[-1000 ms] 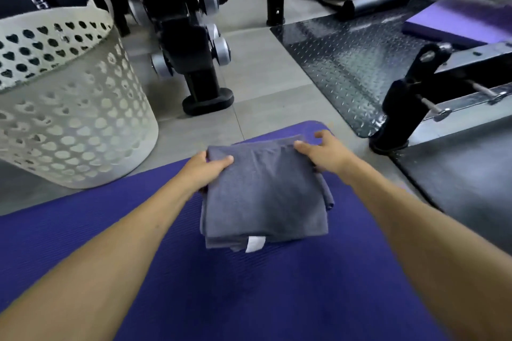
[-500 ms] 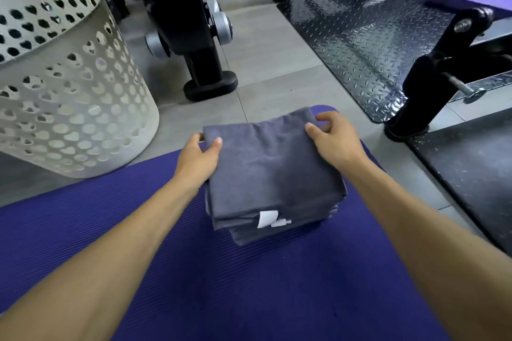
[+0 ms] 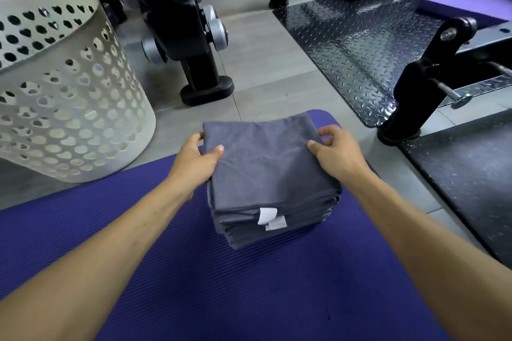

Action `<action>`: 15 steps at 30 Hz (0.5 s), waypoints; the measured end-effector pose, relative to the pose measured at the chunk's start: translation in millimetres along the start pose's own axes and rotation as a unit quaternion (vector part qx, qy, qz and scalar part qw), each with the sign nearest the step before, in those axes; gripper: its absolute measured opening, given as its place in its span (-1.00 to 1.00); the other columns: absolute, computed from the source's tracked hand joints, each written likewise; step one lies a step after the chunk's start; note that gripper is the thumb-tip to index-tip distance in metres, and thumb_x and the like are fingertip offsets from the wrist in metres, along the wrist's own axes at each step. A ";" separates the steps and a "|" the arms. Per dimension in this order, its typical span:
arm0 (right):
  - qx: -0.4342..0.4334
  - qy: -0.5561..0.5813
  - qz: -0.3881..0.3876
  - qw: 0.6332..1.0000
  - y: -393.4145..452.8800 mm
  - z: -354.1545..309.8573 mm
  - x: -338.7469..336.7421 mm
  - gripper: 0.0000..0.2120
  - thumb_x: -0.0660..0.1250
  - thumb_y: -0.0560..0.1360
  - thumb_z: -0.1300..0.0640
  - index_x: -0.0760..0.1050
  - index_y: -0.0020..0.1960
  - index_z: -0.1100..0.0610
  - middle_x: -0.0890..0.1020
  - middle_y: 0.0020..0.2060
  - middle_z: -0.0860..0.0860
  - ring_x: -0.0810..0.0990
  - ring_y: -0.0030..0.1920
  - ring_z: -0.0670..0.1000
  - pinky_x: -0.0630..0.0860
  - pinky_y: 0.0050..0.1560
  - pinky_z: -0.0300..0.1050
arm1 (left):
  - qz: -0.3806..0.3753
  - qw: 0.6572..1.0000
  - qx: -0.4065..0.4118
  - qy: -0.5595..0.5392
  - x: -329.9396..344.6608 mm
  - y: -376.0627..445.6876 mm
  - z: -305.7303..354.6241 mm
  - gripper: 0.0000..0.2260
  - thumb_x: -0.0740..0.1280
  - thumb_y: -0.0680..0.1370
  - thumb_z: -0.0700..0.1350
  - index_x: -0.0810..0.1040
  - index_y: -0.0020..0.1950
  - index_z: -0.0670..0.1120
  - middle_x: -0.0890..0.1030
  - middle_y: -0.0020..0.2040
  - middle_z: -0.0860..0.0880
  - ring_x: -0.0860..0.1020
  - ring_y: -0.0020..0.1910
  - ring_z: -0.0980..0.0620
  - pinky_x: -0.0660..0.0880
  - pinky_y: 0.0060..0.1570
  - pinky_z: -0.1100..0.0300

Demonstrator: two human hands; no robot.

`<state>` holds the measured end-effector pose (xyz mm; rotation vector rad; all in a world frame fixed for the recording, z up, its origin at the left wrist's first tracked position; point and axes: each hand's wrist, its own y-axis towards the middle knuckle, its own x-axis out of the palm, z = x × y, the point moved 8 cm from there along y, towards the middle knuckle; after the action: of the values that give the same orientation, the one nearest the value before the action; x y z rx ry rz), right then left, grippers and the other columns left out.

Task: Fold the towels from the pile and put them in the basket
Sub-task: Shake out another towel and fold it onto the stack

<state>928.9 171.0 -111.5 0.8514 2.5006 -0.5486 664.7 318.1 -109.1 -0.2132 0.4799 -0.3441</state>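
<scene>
Towels [image 3: 266, 174], grey and folded into a neat stack, are sitting near the far end of a purple exercise mat [image 3: 166, 271] on a gym floor, as a person is taking hold of the stack from both sides. The left hand [image 3: 198, 159] is gripping the stack's left edge, thumb lying on the top towel and fingers curling round the side; the right hand [image 3: 336, 153] is doing the same at the right edge, thumb on top and fingers wrapping the far corner. Two white labels [image 3: 267, 216] are showing at the near face of the stack.

Folding appears to be finished for these towels, and the step in hand looks like the pick-up for the transfer. The next move is likely calling for a firm squeeze from both sides, so the lower layers are not slipping out, then a lift and a carry to the left, high enough for clearing the rim.

Standing on the tiled floor just beyond the mat's left edge, the white basket [image 3: 69, 108], perforated with heart-shaped holes, is waiting well apart from the stack. Its inside is mostly out of view, so whether it is already holding towels cannot be told. A black weight rack [image 3: 194, 44] is standing behind it.
</scene>
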 end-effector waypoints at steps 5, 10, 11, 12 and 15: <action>0.010 -0.145 -0.004 0.989 -15.8 19.1 10.3 -0.62 0.28 0.58 0.07 0.38 0.34 0.20 0.51 0.19 0.11 0.49 0.16 0.13 0.41 0.00 -0.05 | 0.067 0.978 0.043 0.193 2.8 -19.5 -5.5 -0.51 0.31 0.59 0.05 0.28 0.47 -0.04 0.52 0.25 -0.07 0.51 0.10 0.00 0.42 -0.01 0.13; -0.245 -0.345 0.044 0.905 -33.1 -38.0 40.6 -0.59 0.22 0.58 0.09 0.35 0.37 0.23 0.37 0.40 0.17 0.32 0.41 0.20 0.30 0.33 0.08 | 0.058 0.842 0.238 0.481 38.1 -27.5 43.5 -0.44 0.16 0.63 0.05 0.11 0.59 -0.09 0.06 0.61 -0.17 0.02 0.57 -0.18 0.10 0.51 -0.09; -0.258 -0.350 0.009 0.901 -32.5 -39.9 52.8 -0.55 0.18 0.61 0.05 0.31 0.43 0.22 0.30 0.48 0.18 0.23 0.49 0.19 0.21 0.42 0.09 | 0.032 0.840 0.219 0.495 45.9 -24.6 40.9 -0.42 0.12 0.64 0.09 0.08 0.60 -0.09 0.00 0.62 -0.16 -0.05 0.59 -0.17 0.02 0.53 -0.10; -0.255 -0.354 -0.029 0.899 -31.4 -36.8 63.6 -0.50 0.12 0.64 0.00 0.24 0.50 0.21 0.20 0.54 0.17 0.13 0.55 0.17 0.12 0.49 0.09 | 0.005 0.844 0.192 0.501 52.7 -21.9 34.3 -0.40 0.08 0.64 0.14 0.04 0.61 -0.08 -0.06 0.62 -0.15 -0.10 0.59 -0.16 -0.03 0.54 -0.11; -0.210 -0.377 -0.089 0.898 -27.3 -7.1 79.0 -0.37 -0.06 0.66 -0.19 -0.02 0.61 0.12 -0.03 0.61 0.08 -0.09 0.60 0.07 -0.10 0.56 0.03 | -0.041 0.856 0.145 0.494 65.1 -19.4 5.3 -0.33 -0.03 0.62 0.27 -0.11 0.63 -0.03 -0.24 0.61 -0.08 -0.25 0.58 -0.09 -0.13 0.54 -0.14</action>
<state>853.0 191.6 -140.7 0.1737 1.8611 -0.2891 716.1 276.7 -126.0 0.2707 1.4300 -0.6007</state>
